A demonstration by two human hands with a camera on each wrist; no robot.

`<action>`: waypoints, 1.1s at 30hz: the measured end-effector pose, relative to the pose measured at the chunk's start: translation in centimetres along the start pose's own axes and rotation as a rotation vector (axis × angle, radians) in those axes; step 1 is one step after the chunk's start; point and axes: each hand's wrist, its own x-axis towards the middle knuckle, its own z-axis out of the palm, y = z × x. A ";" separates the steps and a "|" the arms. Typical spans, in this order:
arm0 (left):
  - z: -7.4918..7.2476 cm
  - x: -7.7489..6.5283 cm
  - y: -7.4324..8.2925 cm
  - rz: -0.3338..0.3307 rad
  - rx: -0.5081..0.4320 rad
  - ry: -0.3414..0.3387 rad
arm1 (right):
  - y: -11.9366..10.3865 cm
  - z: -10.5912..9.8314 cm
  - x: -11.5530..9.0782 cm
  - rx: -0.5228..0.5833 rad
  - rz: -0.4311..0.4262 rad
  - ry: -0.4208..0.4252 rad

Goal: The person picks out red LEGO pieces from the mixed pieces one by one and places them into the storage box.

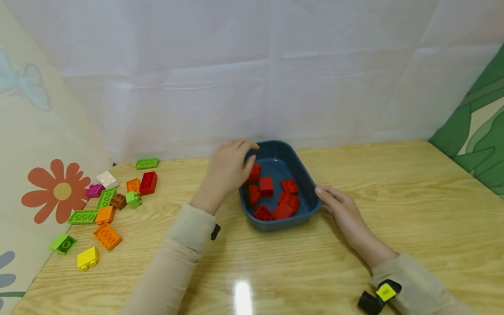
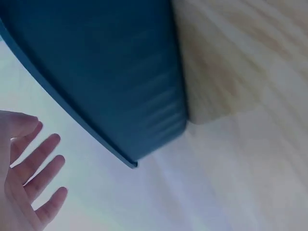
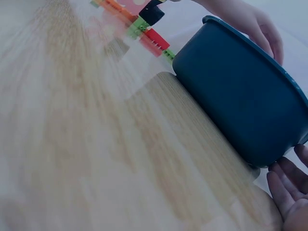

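Note:
A dark blue plastic container [image 1: 300, 166] stands on the table, several red toy bricks [image 1: 283, 211] lying inside it. My left hand [image 1: 228, 168] is over its left rim, fingers loosely bent and thumb above the bricks. The left wrist view shows these fingers [image 2: 43, 163] spread with nothing between them, beside the container wall [image 2: 106, 82]. At the container's right front corner, my right hand [image 1: 346, 214] touches the outer side with its fingertips. In the right wrist view, its fingers [image 3: 288, 175] lie against the wall [image 3: 240, 96] low at the corner.
Several loose toy bricks lie at the table's left: a red brick [image 1: 148, 183], a flat green brick [image 1: 147, 163], an orange brick [image 1: 107, 236] and a yellow brick [image 1: 88, 258] among them. A white cloth [image 1: 236, 78] hangs behind the table; a patterned panel [image 1: 23, 144] stands left.

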 end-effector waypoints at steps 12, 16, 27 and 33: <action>-0.5 -1.7 -2.9 -0.049 -0.032 0.129 | -0.1 0.0 -0.1 0.037 -0.006 -0.008; -0.7 -2.0 -4.1 -0.063 -0.012 0.146 | 0.1 0.0 -0.1 0.065 -0.015 0.000; -1.1 -4.2 -8.7 -0.322 0.068 -0.018 | 0.1 0.1 0.0 0.060 -0.002 -0.004; -1.8 -5.8 -10.9 -0.501 0.062 -0.029 | 0.1 -0.1 0.0 0.049 -0.007 -0.014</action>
